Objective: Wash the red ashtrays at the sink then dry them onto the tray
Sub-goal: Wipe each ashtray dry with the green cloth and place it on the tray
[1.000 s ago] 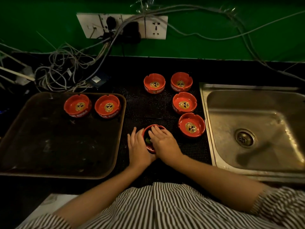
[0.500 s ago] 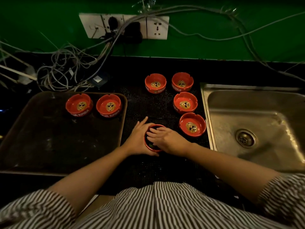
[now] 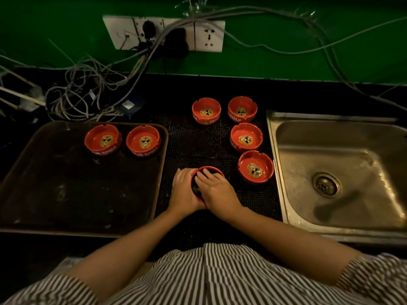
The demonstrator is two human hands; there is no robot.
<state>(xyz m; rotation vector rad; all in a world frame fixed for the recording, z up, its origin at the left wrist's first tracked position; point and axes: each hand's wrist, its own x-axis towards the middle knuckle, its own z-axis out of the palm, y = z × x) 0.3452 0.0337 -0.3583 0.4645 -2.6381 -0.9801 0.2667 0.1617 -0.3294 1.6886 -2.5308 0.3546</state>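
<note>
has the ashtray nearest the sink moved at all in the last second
No. The ashtray nearest the sink sits in the same spot beside the sink rim, below the other three on the mat, as it did a second ago.

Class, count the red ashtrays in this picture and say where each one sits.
7. Two ashtrays on the tray at and; four on the black mat at; one ashtray between the left hand and right hand. None seems hidden.
</note>
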